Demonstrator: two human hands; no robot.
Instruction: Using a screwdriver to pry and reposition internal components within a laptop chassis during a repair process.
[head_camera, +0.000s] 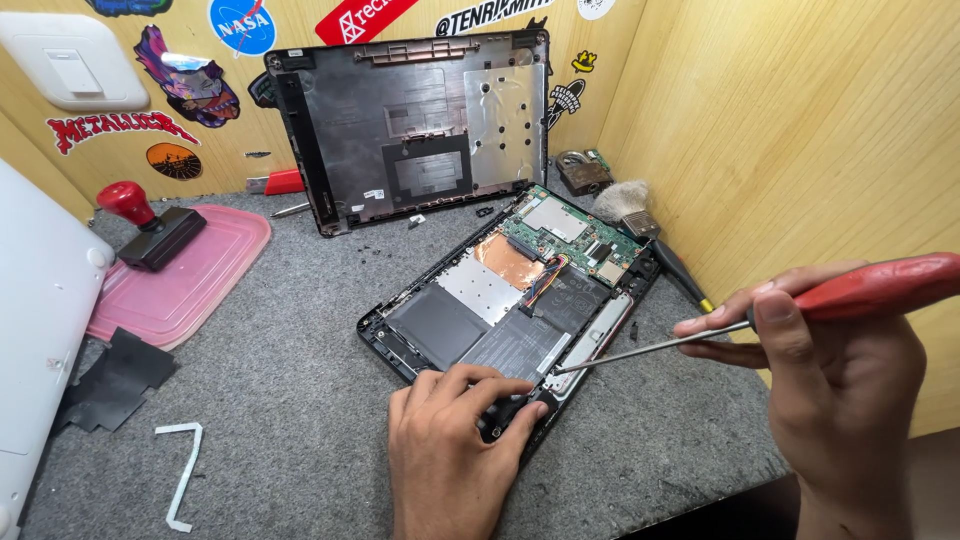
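Seen from the head camera, an opened laptop (510, 300) lies on a grey felt mat (300, 400), its left hand (450, 445) pressed flat, fingers spread, on the laptop's near corner. The right hand (840, 380) grips a red-handled screwdriver (760, 320), its tip touching the laptop's near edge just beside the left fingertips. Behind the laptop, the removed bottom cover (415, 125) leans against the wooden wall; a pink tray (190, 290) sits well to the laptop's left.

Grey felt-like worktop (300, 400) looked rough and matt, glossy red plastic screwdriver handle (880, 285) on a bright steel shaft, pale wood-grain wall panels (800, 130), shiny copper foil patch (508, 258) inside the matt black plastic laptop base (520, 300)
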